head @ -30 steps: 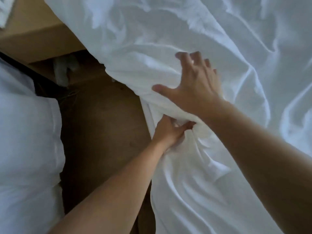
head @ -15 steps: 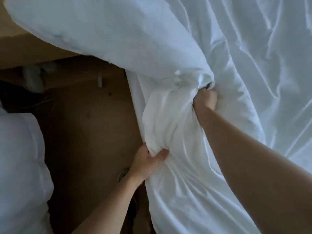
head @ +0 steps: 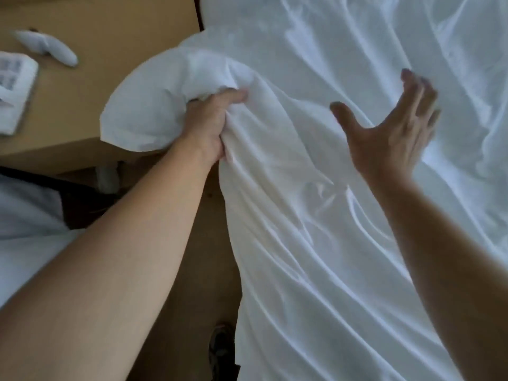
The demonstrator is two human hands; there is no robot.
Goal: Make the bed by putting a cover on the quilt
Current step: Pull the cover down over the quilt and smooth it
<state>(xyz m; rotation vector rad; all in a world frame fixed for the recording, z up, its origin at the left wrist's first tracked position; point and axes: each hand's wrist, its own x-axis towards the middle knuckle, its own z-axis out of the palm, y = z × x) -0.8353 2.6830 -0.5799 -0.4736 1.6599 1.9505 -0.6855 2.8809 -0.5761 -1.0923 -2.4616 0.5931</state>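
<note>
Head view. Gripping with the left hand (head: 211, 125) a gathered bunch of the white cover (head: 316, 243), with fingers curled deep into the cloth and thumb lying along the top of the fold. Bulging beyond that fist as a plump, rounded corner (head: 148, 105), soft and matte, overhanging the edge of a tan wooden table (head: 104, 31). Holding the right hand (head: 393, 127) open over the cover, with fingers spread and blurred, grasping nothing; touching the cloth or hovering just above it, not telling which. Spreading across the right of the view, smooth and faintly glossy, running in long ridged creases. Not telling the quilt apart from the cover. Lying on the table: a white keypad phone (head: 13, 86) and a slim white oblong thing (head: 46, 46). Showing lower down: brown floor (head: 209, 243) and a dark shoe (head: 222, 345).
</note>
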